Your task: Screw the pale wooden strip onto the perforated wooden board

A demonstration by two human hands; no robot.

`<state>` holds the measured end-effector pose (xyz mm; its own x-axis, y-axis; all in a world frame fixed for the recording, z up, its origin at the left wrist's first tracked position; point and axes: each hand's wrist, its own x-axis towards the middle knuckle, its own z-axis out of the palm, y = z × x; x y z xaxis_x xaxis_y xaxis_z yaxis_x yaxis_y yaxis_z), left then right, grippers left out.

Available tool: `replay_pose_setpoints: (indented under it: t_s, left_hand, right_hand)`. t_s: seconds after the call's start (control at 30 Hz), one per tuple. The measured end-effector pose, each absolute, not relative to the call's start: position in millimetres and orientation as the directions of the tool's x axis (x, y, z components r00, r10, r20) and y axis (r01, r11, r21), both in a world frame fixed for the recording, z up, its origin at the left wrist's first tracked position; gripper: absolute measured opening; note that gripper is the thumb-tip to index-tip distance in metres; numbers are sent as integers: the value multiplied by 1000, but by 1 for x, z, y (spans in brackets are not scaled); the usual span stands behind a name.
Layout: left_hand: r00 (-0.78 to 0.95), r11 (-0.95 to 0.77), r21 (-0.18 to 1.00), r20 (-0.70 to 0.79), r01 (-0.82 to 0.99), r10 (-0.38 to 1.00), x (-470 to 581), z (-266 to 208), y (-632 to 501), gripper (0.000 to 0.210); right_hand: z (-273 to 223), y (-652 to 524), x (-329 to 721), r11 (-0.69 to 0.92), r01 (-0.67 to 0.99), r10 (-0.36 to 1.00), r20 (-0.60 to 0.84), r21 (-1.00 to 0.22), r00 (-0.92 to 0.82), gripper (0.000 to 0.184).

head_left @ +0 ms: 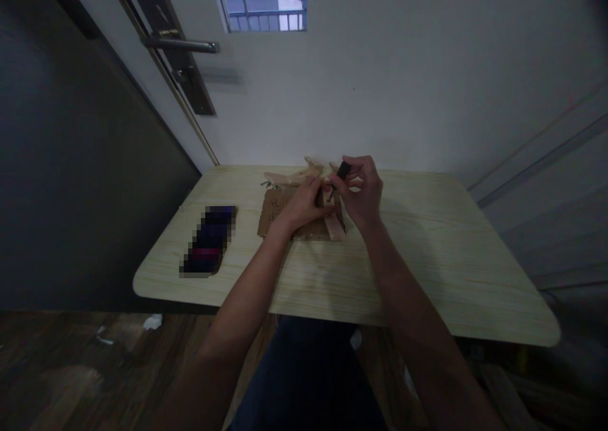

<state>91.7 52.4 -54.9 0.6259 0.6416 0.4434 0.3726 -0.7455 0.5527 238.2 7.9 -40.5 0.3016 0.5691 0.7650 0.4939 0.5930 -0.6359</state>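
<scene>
My right hand [363, 187] is closed around the black handle of a small screwdriver [344, 169]. Its thin dark shaft slants down to a pale wooden strip [335, 227]. My left hand [304, 204] holds that strip from the left, thumb and fingers pressed around it; part of the strip is hidden behind the fingers. Beneath both lies a brown piece of cardboard [270, 212] with small dark holes or marks. Just behind my left hand are more pale wooden pieces [285, 178], and beside them several tiny dark bits [268, 184], too small to make out.
A blurred-out phone-like device [209, 241] lies on the left of the pale wood-grain table [441, 247]. Along the table's far edge stands a white door [380, 70] with a metal handle [183, 44]. White scraps [152, 321] lie on the floor at the left.
</scene>
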Motion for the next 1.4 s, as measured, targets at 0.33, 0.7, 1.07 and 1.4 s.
replay_pose_setpoints:
  t_s: [0.33, 0.7, 1.07, 1.4]
  left_hand:
    - [619, -744, 560, 452, 364, 642, 91, -56, 52, 40]
    - [621, -755, 543, 461, 367, 634, 91, -59, 54, 43]
    - [616, -745, 547, 450, 381, 646, 91, -56, 52, 38]
    - [613, -737, 563, 446, 374, 652, 91, -56, 52, 38]
  right_hand:
    - [-39, 4, 236, 627, 371, 674, 716, -685, 183, 33]
    - [-39, 4, 237, 622, 491, 591, 777, -610, 217, 28]
    - [-41, 8, 237, 614, 459, 606, 756, -642, 247, 27]
    - [-35, -1, 237, 608, 453, 647, 738, -652, 193, 30]
